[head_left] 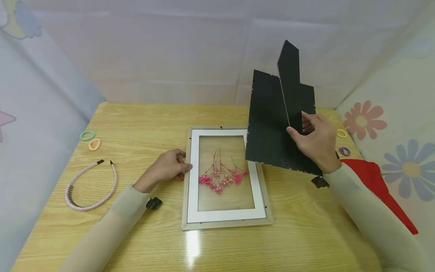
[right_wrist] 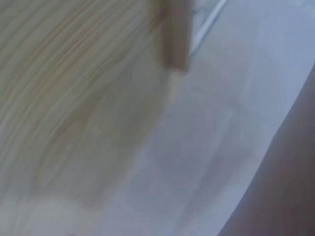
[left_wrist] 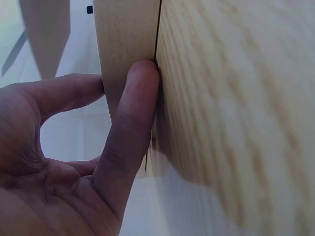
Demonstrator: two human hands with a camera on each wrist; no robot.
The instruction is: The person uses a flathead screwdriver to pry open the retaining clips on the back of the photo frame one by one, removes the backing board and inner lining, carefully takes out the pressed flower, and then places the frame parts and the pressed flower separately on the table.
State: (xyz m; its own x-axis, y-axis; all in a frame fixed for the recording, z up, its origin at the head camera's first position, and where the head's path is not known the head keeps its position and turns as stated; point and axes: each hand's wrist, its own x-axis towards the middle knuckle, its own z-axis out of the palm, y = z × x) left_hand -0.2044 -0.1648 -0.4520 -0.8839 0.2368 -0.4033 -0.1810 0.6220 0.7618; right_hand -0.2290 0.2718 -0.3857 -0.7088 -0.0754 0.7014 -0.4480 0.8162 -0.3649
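Note:
A light wooden picture frame (head_left: 227, 225) lies on the table with a white mat (head_left: 225, 216) inside it. Pink dried flowers (head_left: 219, 181) show in the mat's window. Beside the frame's left edge is my left hand (head_left: 168, 166); in the left wrist view a fingertip (left_wrist: 142, 73) presses the frame's wooden side (left_wrist: 125, 39) close to the tabletop. My right hand (head_left: 316, 139) pinches the stand leg (head_left: 290, 83) of a black backing board (head_left: 266, 121), raised above the frame's upper right corner. The right wrist view is blurred and shows no fingers on the board.
To the left lie a pink headband (head_left: 91, 207), a green hair tie (head_left: 87, 135) and an orange hair tie (head_left: 94, 144). On the right are a yellow hair tie (head_left: 341, 133), a purple hair tie (head_left: 344, 151) and a red cloth (head_left: 368, 177). Fabric walls border the table (head_left: 146, 117).

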